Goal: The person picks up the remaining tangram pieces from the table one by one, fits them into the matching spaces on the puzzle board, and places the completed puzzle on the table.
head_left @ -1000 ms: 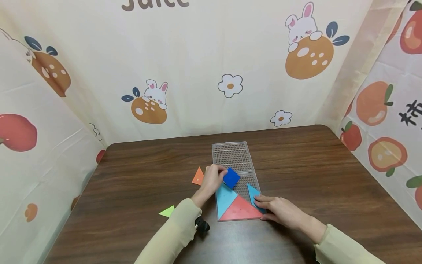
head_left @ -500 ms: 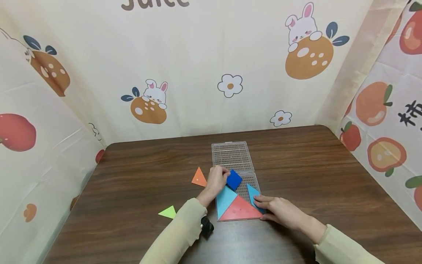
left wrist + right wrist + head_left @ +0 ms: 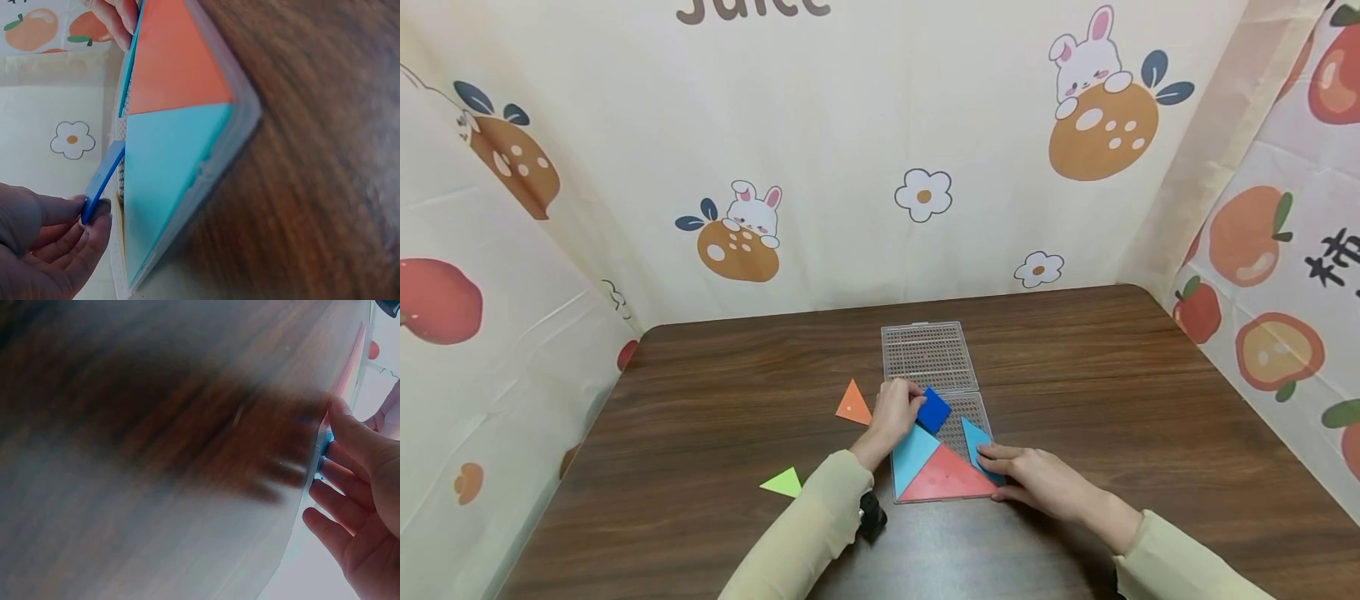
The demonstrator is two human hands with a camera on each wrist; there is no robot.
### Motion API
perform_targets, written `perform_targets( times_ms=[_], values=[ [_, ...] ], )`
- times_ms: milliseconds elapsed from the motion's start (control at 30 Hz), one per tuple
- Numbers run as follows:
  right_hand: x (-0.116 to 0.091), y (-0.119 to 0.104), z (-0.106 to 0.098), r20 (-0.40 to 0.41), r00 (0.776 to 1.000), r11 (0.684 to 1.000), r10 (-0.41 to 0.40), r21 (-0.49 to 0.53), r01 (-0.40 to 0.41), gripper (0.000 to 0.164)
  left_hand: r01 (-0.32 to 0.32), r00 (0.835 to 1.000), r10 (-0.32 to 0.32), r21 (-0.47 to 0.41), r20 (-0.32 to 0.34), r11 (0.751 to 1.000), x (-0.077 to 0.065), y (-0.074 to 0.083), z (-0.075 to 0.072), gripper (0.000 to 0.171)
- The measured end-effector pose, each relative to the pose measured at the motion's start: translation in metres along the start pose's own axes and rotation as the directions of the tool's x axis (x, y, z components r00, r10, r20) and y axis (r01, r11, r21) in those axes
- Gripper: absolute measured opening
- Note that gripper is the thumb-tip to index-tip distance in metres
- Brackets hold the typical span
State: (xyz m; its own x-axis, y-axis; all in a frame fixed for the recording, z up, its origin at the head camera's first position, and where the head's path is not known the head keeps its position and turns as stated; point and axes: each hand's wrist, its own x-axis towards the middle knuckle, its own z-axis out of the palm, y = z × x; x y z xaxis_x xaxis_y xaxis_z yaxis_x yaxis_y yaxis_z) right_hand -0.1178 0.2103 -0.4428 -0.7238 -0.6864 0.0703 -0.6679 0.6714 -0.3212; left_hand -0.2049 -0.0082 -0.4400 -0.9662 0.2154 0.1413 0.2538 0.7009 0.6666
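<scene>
The left hand (image 3: 892,414) pinches a dark blue square (image 3: 934,410) between thumb and fingers; in the left wrist view the square stands tilted, one corner pointing toward the box. It is over the near half of a clear plastic box (image 3: 953,437), just beside the slanted edge of a light blue triangle (image 3: 912,454); whether the two touch, I cannot tell. That triangle lies along the left side of the box, and a red triangle (image 3: 943,482) lies along its near side, their edges meeting. The right hand (image 3: 1037,483) rests at the near right corner, its fingers slightly spread, not curled round anything, with fingertips on a narrow blue piece (image 3: 972,437) at the right side and the thumb by the box's rim. The lid (image 3: 927,357) lies folded back behind the box, flat on the brown tabletop (image 3: 700,400). An orange triangle (image 3: 852,405) lies to the left of the left hand, and a lime green triangle (image 3: 783,482) lies nearer the person, beside the left sleeve (image 3: 808,533). Behind the tabletop hangs a cream curtain (image 3: 850,108) printed with rabbits, fruit and flowers.
</scene>
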Motion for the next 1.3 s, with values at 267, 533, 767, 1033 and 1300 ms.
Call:
perform_targets(
  times_ms=[267, 533, 767, 1033, 1300],
  values=[
    [0.0000, -0.0010, -0.0010, -0.002, 1.000, 1.000, -0.003, 0.001, 0.003, 0.040, 0.044, 0.999, -0.045, 0.029, 0.029, 0.999, 0.0000, 0.0011, -0.0007, 0.013],
    [-0.0001, -0.0001, -0.0005, -0.006, 1.000, 1.000, -0.012, -0.002, 0.012, 0.040, 0.052, 0.998, -0.056, 0.102, 0.030, 0.993, 0.0011, 0.0020, 0.0023, 0.014],
    [-0.0001, 0.0001, -0.0001, -0.001, 1.000, 1.000, -0.004, 0.001, 0.004, 0.040, 0.041, 0.998, -0.046, 0.118, 0.037, 0.992, 0.0018, 0.0011, 0.0043, 0.013],
    [0.0006, 0.0000, -0.0010, 0.013, 1.000, 1.000, 0.005, 0.005, -0.005, 0.040, 0.034, 0.997, -0.044, 0.150, 0.060, 0.988, 0.0022, 0.0031, 0.0049, 0.011],
    [0.0006, 0.0001, -0.0010, 0.013, 1.000, 1.000, 0.004, 0.006, -0.004, 0.040, -0.019, 0.997, 0.002, 0.217, 0.075, 0.976, 0.0002, 0.0047, 0.0054, 0.009]
  ],
)
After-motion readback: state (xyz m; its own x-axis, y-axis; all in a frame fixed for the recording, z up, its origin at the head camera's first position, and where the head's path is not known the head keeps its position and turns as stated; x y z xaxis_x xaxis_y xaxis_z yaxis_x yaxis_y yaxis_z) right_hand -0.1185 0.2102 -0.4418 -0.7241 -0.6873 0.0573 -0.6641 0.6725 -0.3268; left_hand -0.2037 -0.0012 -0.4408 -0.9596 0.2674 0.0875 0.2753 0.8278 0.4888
